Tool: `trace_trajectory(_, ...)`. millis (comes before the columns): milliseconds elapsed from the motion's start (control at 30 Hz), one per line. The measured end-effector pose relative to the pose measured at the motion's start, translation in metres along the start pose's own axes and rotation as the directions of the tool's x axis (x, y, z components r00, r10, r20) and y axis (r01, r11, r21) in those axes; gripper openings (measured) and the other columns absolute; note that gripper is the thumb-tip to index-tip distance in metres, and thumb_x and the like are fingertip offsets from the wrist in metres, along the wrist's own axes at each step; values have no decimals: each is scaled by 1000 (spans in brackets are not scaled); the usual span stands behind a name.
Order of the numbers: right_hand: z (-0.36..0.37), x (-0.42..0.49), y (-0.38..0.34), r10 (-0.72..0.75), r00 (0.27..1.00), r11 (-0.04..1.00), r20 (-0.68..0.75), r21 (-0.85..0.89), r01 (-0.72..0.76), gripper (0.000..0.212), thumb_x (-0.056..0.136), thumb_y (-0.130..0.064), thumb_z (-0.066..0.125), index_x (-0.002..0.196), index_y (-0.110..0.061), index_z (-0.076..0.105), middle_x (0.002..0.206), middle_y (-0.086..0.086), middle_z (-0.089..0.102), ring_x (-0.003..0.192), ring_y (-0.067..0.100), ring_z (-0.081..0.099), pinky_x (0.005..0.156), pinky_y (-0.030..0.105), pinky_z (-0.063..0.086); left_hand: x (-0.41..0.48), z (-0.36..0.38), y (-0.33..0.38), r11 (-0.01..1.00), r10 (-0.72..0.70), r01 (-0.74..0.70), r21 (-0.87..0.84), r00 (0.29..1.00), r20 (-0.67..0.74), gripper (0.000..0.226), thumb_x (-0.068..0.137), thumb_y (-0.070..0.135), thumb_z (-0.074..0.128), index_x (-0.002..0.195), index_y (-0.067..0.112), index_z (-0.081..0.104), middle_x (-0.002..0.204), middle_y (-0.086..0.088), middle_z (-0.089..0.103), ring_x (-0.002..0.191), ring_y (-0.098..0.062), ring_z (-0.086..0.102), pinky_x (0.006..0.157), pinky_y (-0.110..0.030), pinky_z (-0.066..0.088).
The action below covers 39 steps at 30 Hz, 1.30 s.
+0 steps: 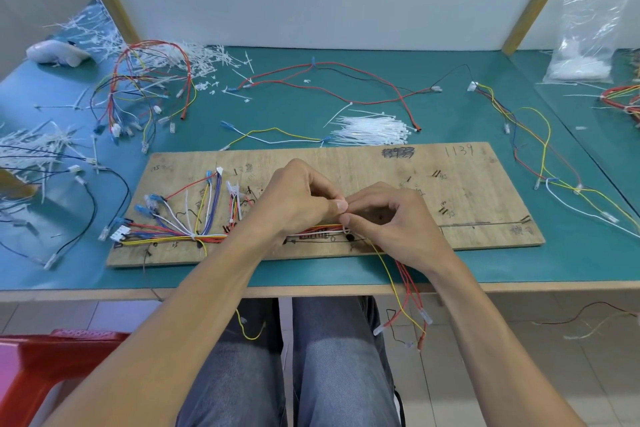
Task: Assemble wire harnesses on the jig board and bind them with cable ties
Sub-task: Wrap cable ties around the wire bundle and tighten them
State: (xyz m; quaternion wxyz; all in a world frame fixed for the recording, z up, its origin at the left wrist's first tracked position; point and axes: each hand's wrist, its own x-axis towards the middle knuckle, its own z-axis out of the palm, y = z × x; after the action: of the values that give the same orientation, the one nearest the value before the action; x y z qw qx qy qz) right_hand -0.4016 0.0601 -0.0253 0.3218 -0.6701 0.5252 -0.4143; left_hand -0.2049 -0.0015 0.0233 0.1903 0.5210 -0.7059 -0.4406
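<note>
Thin white plastic cable tie (345, 229) is pinched btwn fingertips of L hand (298, 199) & R hand (391, 218), over multicolour wire bundle (214, 238) laid along 6 o'clock edge of flat plywood jig board (467, 191). Loose white tie pile (370, 130) lies at board's 12 o'clock.

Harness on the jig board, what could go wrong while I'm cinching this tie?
The loose wire ends hang past the table edge; a snag could drag the harness off the jig board.
The left hand and right hand pinch the cable tie close together, hiding the wires there, so one may be left outside the loop.
</note>
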Motion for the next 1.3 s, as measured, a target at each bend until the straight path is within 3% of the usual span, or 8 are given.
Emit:
trace_trajectory(267,-3,1,-3,-14,999,994,33,-107,17,11,85,-14,86,91,-23,87,98,-19,79,112,13,62,98,36,51,-3,21,17,994,107,-104,25,939,-328,23,76,5,78,60,22,76,54,19,66,53,5,59,52,-9,40)
trace_trajectory(400,-3,2,-5,-25,999,984,39,-176,31,10,81,-11,85,83,-20,87,98,-19,79,112,13,60,97,38,51,-1,33,20,979,175,-203,-14,875,-452,21,78,-2,76,64,15,75,62,5,71,60,-5,63,60,-24,52)
trace_trajectory(567,0,-2,-4,-26,999,982,-48,-186,16,11,75,-14,89,83,-21,85,98,-22,75,110,9,63,98,40,51,-7,33,10,946,325,-310,101,888,-325,20,91,7,70,80,23,66,63,15,65,63,-3,60,61,-19,45)
trace_trajectory(667,0,-1,-2,-48,999,978,-24,-205,42,6,77,-15,86,80,-19,84,92,-17,76,110,14,62,96,44,51,-7,34,8,935,354,-334,119,899,-257,17,98,8,62,88,21,59,67,10,69,67,-8,66,70,-34,54)
trace_trajectory(867,2,-1,2,-170,984,953,56,-245,178,14,86,-11,81,82,-25,85,92,-20,75,116,25,56,97,43,47,-4,46,8,941,338,-311,132,860,-382,16,98,9,60,86,20,58,66,11,67,64,-9,64,63,-38,54)
trace_trajectory(1000,-1,1,7,-149,986,966,75,-203,162,19,86,-12,82,89,-30,86,94,-25,76,122,23,55,102,44,47,-5,47,10,954,296,-290,82,854,-428,21,88,3,58,80,23,57,61,11,66,61,-3,63,62,-32,53)
trace_trajectory(1133,-1,2,6,-161,984,968,70,-184,171,21,85,-10,83,88,-31,86,87,-32,73,120,22,56,100,44,49,-1,50,13,964,246,-265,23,855,-457,18,79,2,57,73,19,59,58,5,66,59,-12,64,64,-38,54)
trace_trajectory(1300,-1,1,5,-130,990,974,58,-178,139,14,84,-10,84,90,-22,87,95,-22,79,120,21,56,100,42,50,-2,47,11,976,195,-218,7,856,-479,29,83,-5,63,71,21,60,59,9,68,57,-11,65,64,-37,54)
